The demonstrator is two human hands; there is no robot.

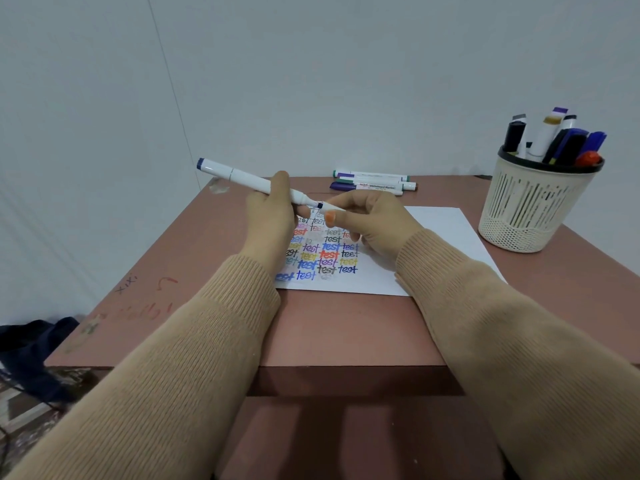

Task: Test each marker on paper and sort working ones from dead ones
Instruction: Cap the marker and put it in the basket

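Left hand [273, 216]: fingers curled round the barrel of a white marker [242, 178], gripping it near the nib end.

Right hand [377, 225]: thumb and forefinger pinch a small white cap [335, 208] held just at the marker's dark blue nib [319, 205]. The other fingers are loosely curled. I cannot tell whether the cap is going on or coming off.

The governing relation: the marker's long axis runs from its blue tail end, raised up and to the left, down and rightward to the nib. The nib points straight at the right hand's fingertips, cap mouth and nib nearly touching. The left hand carries the marker; the right only meets its tip. Both hover over the upper rows of the test sheet.

The paper [440, 237] lies flat under the hands, its left part filled with the word "test" in many colours, its right part blank.

Loose markers [372, 181] lie side by side at the far edge, just behind the hands. A slotted cream pen cup [533, 209] stands well apart to the right, holding upright markers [554, 140]. I cannot tell which group is the working one.

The table [346, 327] is reddish-brown, with faint scribbles on its left side. Behind it is a plain pale wall [346, 81]. Dark blue cloth [31, 351] lies low at the left.
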